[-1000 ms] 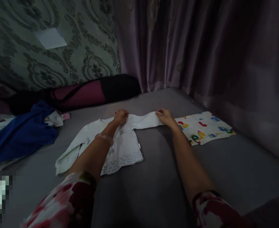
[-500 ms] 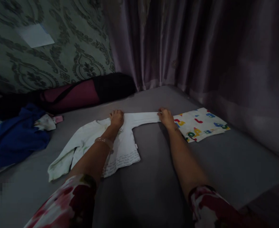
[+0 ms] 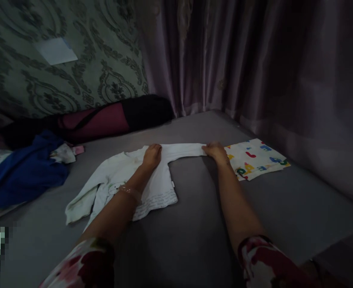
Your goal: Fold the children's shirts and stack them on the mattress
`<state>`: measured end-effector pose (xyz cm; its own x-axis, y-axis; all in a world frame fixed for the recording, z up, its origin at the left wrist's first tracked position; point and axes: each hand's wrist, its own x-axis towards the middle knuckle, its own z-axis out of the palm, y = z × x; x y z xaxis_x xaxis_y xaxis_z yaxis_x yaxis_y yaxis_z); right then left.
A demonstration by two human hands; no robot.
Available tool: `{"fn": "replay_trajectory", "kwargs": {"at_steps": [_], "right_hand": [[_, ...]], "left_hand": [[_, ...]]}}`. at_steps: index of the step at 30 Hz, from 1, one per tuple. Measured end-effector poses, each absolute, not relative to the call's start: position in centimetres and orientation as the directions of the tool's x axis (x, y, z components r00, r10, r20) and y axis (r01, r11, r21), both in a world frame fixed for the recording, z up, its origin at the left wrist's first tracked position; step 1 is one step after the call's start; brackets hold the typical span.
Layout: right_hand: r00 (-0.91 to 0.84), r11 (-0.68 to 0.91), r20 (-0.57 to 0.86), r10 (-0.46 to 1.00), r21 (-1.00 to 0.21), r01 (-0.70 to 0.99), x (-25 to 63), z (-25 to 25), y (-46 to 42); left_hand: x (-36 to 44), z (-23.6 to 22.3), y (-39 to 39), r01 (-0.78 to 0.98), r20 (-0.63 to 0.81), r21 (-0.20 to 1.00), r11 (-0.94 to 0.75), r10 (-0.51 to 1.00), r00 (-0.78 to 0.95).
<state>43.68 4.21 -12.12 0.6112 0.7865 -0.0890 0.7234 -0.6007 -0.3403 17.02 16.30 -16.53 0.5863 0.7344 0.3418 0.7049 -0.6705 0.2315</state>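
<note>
A small white long-sleeved shirt (image 3: pixel 158 188) lies spread on the grey bed sheet, with a line of print along its hem. My left hand (image 3: pixel 152 156) is closed on the shirt at the shoulder by the neckline. Its right-hand sleeve is stretched out straight to my right hand (image 3: pixel 215 152), which pinches the cuff end. The opposite sleeve slants down toward the lower left, and my left forearm hides part of the shirt's front. Just beyond my right hand lies a folded white cloth (image 3: pixel 257 158) with colourful letters and numbers.
On the left is a heap of clothes with a blue garment (image 3: pixel 29 172) on top. A long black and maroon bag (image 3: pixel 98 120) rests along the patterned wall. Purple curtains (image 3: pixel 200 60) hang behind the bed (image 3: pixel 194 232).
My right hand has shifted slightly right along the sleeve's end, and the sleeve looks straighter. The left hand's fingers have closed in on the shoulder. The view has turned a little.
</note>
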Motion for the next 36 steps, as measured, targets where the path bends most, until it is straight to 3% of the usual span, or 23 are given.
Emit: {"fn": "replay_trajectory", "kwargs": {"at_steps": [6,17,25,29,33,36], "right_hand": [[0.641,-0.622,-0.086,0.763,-0.367,0.691,42.3,-11.9,4.6],[0.682,-0.64,0.007,0.732,-0.338,0.69,43.1,-12.8,4.4],[0.63,-0.586,0.166,0.759,-0.248,0.771,41.7,-13.4,3.9],[0.452,-0.418,0.271,0.85,-0.177,0.891,39.7,-13.0,4.7],[0.167,-0.144,0.125,0.978,-0.172,0.975,37.2,-13.7,6.1],[0.19,-0.188,0.004,0.982,-0.137,0.973,36.5,-14.7,6.5]], "left_hand": [[16.5,-18.9,16.8,0.646,0.437,0.34,-0.684,0.723,0.535],[17.6,-17.2,14.8,0.834,0.194,0.171,-0.524,0.848,0.493],[17.8,-17.4,14.8,0.851,0.142,0.168,-0.498,0.866,0.479],[18.1,-17.3,14.9,0.86,0.112,0.174,-0.48,0.877,0.467],[18.1,-17.2,14.8,0.856,0.109,0.191,-0.48,0.877,0.468],[18.2,-16.9,15.1,0.851,0.055,0.231,-0.471,0.88,0.472]]}}
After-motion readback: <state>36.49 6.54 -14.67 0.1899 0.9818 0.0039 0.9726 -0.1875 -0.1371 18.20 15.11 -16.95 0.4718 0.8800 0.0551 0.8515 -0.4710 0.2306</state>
